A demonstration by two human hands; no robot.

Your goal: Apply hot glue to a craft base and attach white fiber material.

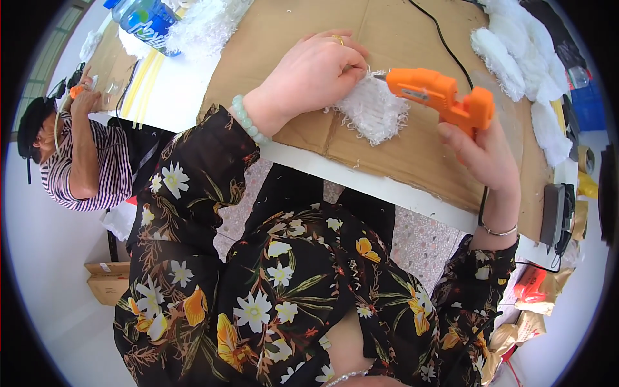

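Note:
My right hand [480, 151] is wrapped round the grip of an orange hot glue gun [429, 89], with its nozzle pointing left. The nozzle tip reaches the upper edge of a small fluffy white fabric piece [374, 109]; whether it touches cannot be made out. With fingers pinched together, my left hand [316, 74] holds that piece at its upper left corner. The fabric has a frayed, shaggy rim and lies over the cardboard [271, 155] covering the table. A black cord [445, 42] runs across the cardboard behind the glue gun.
White fluffy pieces [509, 58] are heaped at the far right, more [209, 29] at the far left beside a blue-labelled bottle [145, 22]. Yellow glue sticks [143, 87] lie left. A dark power strip [553, 216] hangs by the right edge. Another person [84, 148] sits at left.

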